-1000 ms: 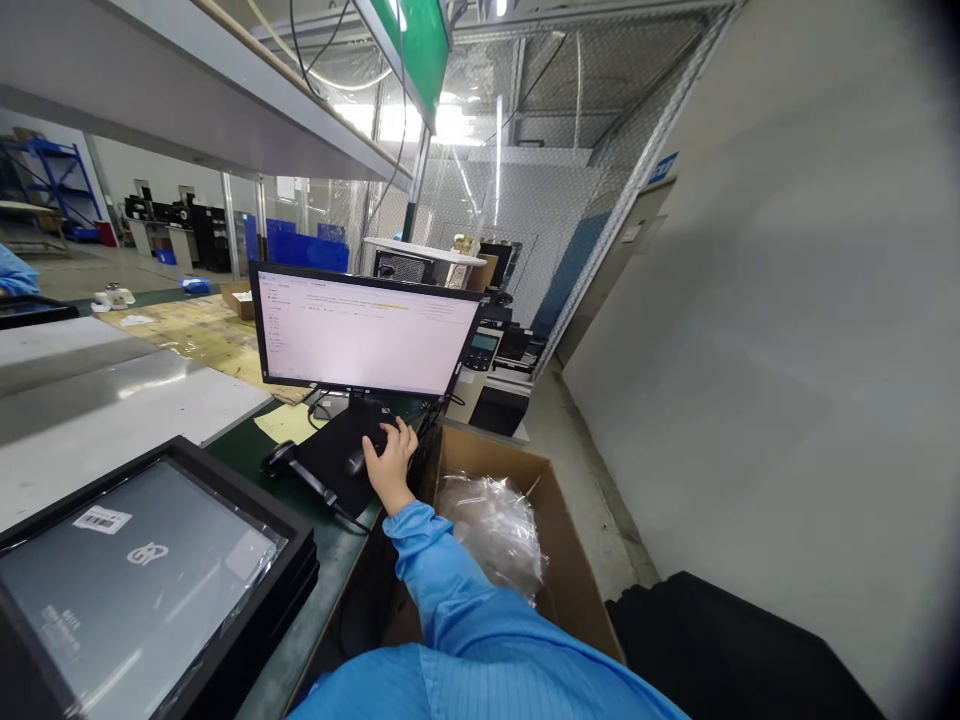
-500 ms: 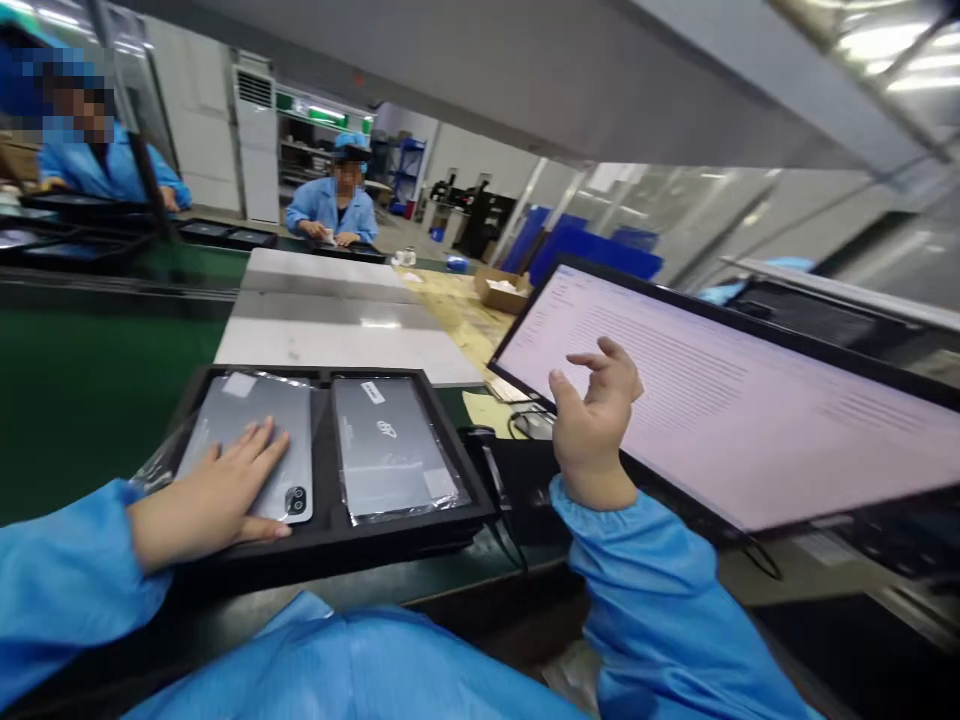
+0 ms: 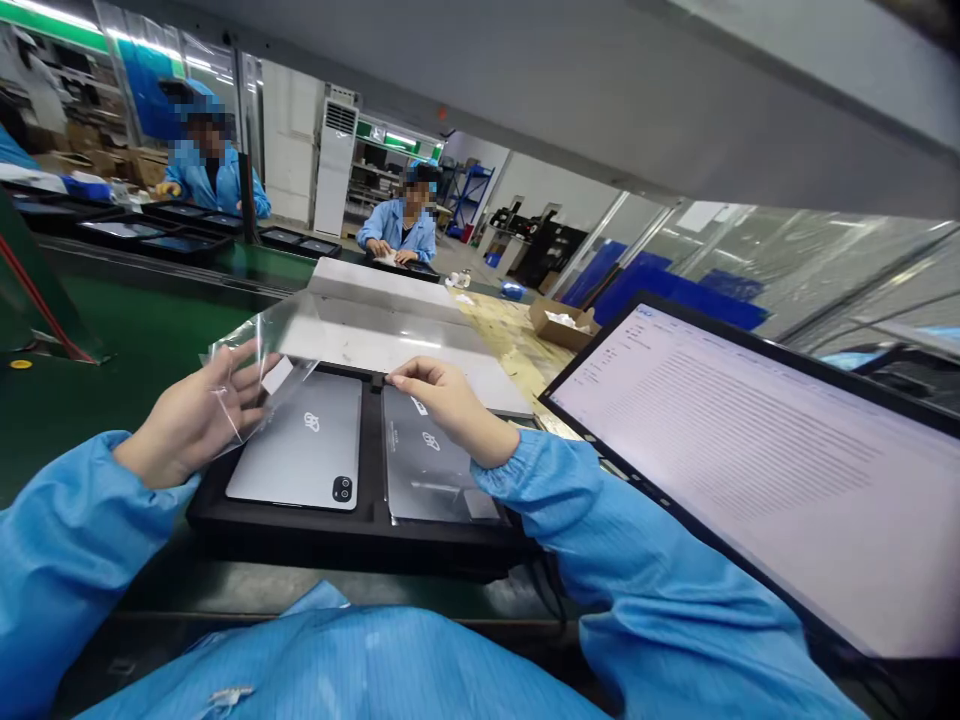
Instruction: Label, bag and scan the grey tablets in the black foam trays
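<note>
Two grey tablets lie back up in a black foam tray. The left tablet (image 3: 289,450) shows a bare back with a logo and a camera bump at its lower right corner. Above its upper left corner, my left hand (image 3: 199,410) holds a crinkled clear plastic film (image 3: 300,325) with a white label; the film drapes over partly spread fingers. My right hand (image 3: 450,400) is closed in a pinch at the top left corner of the right tablet (image 3: 420,470), where a clear film still covers the back. The exact grip is hard to see.
The black tray (image 3: 337,545) stands on a green bench, with white boards (image 3: 405,335) behind it. A large monitor (image 3: 750,470) tilts at the right. A small cardboard box (image 3: 562,325) sits farther back. Two co-workers in blue sit across the line, and a grey shelf (image 3: 600,90) hangs overhead.
My left hand has risen from the left tablet with its clear film, leaving the back bare. My right hand has come from in front of the monitor to the right tablet's top edge.
</note>
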Demonstrator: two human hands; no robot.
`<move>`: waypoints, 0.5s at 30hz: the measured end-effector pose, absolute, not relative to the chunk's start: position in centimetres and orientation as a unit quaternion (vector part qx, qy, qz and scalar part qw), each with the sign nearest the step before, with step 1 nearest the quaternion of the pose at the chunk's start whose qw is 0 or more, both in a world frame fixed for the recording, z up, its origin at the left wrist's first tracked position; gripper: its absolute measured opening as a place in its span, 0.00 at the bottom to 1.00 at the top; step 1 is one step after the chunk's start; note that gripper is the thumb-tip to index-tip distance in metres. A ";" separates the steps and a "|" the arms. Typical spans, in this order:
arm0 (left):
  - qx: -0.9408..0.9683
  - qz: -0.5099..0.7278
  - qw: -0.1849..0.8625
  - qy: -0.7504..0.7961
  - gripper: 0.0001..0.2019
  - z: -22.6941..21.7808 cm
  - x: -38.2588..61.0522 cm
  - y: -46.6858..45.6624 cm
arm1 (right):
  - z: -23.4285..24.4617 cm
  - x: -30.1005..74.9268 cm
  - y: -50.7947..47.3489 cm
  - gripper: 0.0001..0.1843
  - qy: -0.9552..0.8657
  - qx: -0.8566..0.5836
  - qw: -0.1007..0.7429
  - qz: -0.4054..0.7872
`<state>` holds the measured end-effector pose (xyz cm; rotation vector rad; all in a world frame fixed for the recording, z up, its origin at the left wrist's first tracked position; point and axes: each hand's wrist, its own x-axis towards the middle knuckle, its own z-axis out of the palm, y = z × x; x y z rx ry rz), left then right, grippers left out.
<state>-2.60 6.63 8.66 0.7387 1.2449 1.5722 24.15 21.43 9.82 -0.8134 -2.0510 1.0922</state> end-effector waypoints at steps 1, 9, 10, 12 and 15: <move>0.284 0.659 0.489 0.497 0.27 9.0 -2.9 6.5 | 9.6 23.4 21.2 0.08 -0.778 -0.308 0.309 0.452; 0.272 0.674 0.489 0.482 0.28 9.0 -0.7 6.6 | 9.7 17.8 17.7 0.03 -0.641 -0.304 0.213 0.672; 0.288 0.668 0.489 0.482 0.28 9.0 -0.1 6.6 | 9.8 17.2 17.4 0.03 -0.613 -0.302 0.210 0.699; 0.323 0.650 0.490 0.482 0.30 8.8 1.0 6.6 | 9.8 16.3 17.1 0.06 -0.572 -0.301 0.210 0.733; 0.367 0.623 0.491 0.487 0.32 8.2 2.1 6.5 | 9.6 15.4 17.1 0.06 -0.551 -0.310 0.206 0.747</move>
